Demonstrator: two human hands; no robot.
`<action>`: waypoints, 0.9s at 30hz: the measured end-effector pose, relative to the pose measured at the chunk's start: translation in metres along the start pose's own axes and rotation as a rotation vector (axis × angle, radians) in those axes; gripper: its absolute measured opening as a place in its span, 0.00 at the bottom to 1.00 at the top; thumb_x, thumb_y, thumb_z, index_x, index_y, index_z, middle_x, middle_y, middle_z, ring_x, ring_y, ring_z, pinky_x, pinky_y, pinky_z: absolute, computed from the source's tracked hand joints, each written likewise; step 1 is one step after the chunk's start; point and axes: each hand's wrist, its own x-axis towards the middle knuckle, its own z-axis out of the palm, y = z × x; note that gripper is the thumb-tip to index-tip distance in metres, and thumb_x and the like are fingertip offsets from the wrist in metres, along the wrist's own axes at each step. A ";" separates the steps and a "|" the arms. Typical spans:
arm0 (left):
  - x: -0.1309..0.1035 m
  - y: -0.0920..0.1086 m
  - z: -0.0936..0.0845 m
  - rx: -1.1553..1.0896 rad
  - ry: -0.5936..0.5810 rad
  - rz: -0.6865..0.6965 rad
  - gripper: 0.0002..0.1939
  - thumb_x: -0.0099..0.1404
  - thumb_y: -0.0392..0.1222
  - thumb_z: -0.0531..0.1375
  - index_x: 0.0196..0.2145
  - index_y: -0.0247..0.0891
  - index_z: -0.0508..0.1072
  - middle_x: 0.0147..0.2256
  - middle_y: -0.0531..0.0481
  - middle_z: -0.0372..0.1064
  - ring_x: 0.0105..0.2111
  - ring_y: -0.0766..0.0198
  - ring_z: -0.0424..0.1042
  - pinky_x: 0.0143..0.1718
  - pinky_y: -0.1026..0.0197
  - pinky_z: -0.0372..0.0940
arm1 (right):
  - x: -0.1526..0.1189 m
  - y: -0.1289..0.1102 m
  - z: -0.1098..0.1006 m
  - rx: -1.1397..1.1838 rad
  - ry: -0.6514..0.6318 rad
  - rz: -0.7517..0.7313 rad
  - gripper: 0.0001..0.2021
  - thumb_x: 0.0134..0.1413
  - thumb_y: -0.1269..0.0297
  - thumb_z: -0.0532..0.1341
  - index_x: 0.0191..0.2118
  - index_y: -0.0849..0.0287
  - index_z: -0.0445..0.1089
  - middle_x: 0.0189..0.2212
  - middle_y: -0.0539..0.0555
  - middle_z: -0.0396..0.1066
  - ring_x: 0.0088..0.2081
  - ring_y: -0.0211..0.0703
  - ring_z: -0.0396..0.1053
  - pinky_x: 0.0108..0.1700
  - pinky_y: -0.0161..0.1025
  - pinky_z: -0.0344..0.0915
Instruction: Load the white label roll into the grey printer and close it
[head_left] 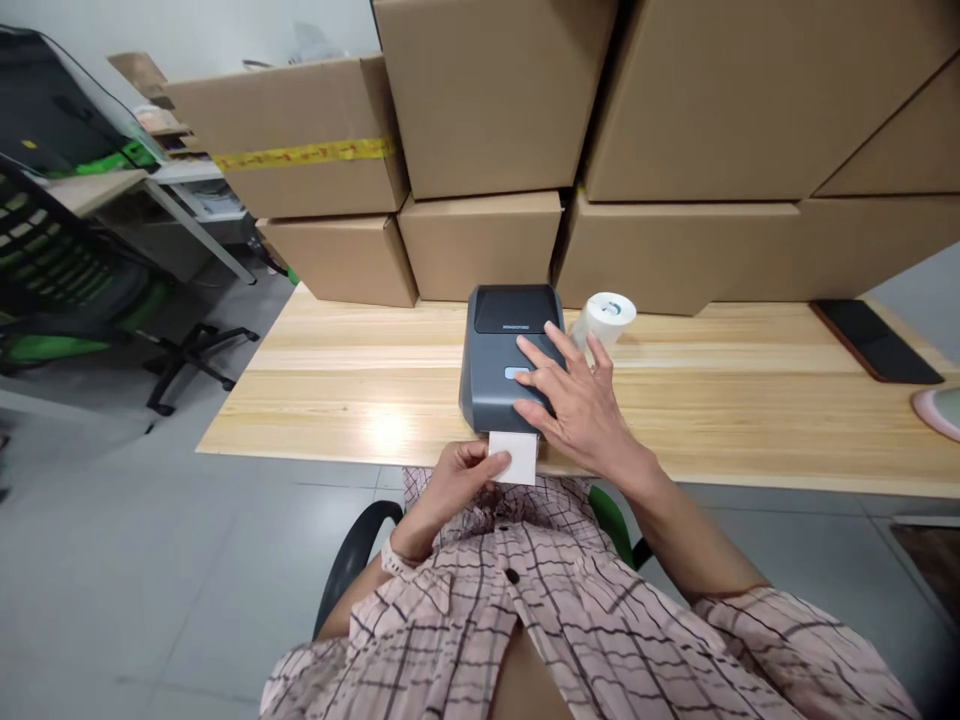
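Observation:
A dark grey label printer stands near the front edge of the wooden table. From its front slot a white label sticks out over the edge. My left hand pinches the label's left side, thumb on top and fingers curled beneath. Spread over the printer's top and right side, my right hand has its fingers apart, with one fingertip at the pale button. Just behind that hand, a white label roll stands upright on the table, its lower part hidden by my fingers.
Stacked cardboard boxes line the table's back. A dark phone lies on the wooden table at the right, close to a pink-rimmed round object cut off by the view. An office chair stands at the far left.

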 end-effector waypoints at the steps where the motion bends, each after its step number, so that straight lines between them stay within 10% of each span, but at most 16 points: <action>1: -0.002 0.001 -0.005 0.030 0.031 0.045 0.28 0.60 0.62 0.68 0.19 0.34 0.73 0.18 0.53 0.65 0.21 0.70 0.60 0.24 0.65 0.56 | -0.004 0.002 0.000 0.049 0.005 0.014 0.19 0.75 0.49 0.50 0.54 0.51 0.73 0.71 0.53 0.62 0.75 0.55 0.49 0.75 0.66 0.41; 9: 0.016 0.034 -0.057 0.073 0.391 0.333 0.21 0.68 0.56 0.61 0.27 0.36 0.76 0.23 0.52 0.68 0.22 0.69 0.63 0.24 0.65 0.59 | 0.004 0.009 -0.010 0.367 0.214 -0.030 0.35 0.71 0.36 0.40 0.77 0.40 0.40 0.79 0.50 0.30 0.78 0.60 0.35 0.75 0.65 0.46; 13: 0.062 0.058 -0.063 0.197 0.381 0.351 0.14 0.64 0.50 0.65 0.39 0.36 0.78 0.33 0.48 0.73 0.30 0.66 0.68 0.28 0.65 0.61 | 0.077 0.024 -0.021 0.304 0.418 -0.048 0.34 0.72 0.37 0.37 0.76 0.46 0.42 0.77 0.58 0.41 0.77 0.60 0.42 0.73 0.64 0.50; 19: 0.111 0.065 -0.051 0.321 0.220 0.286 0.35 0.61 0.50 0.67 0.63 0.35 0.68 0.62 0.33 0.66 0.54 0.52 0.70 0.52 0.51 0.68 | 0.179 0.068 -0.036 0.188 0.391 0.088 0.33 0.74 0.40 0.32 0.75 0.50 0.43 0.73 0.59 0.53 0.73 0.54 0.54 0.71 0.59 0.55; 24: 0.126 0.062 -0.046 0.327 0.067 0.331 0.42 0.59 0.47 0.69 0.68 0.37 0.63 0.58 0.37 0.71 0.53 0.52 0.71 0.53 0.53 0.66 | 0.159 0.060 -0.048 0.029 0.360 0.067 0.25 0.77 0.54 0.46 0.69 0.62 0.57 0.70 0.64 0.60 0.69 0.50 0.58 0.72 0.50 0.54; 27: 0.128 0.063 -0.050 0.520 0.116 0.334 0.42 0.60 0.50 0.69 0.68 0.39 0.63 0.52 0.41 0.74 0.45 0.54 0.71 0.47 0.55 0.65 | 0.123 0.047 -0.035 -0.046 0.059 -0.040 0.16 0.73 0.66 0.51 0.52 0.59 0.75 0.50 0.60 0.79 0.52 0.50 0.72 0.59 0.47 0.66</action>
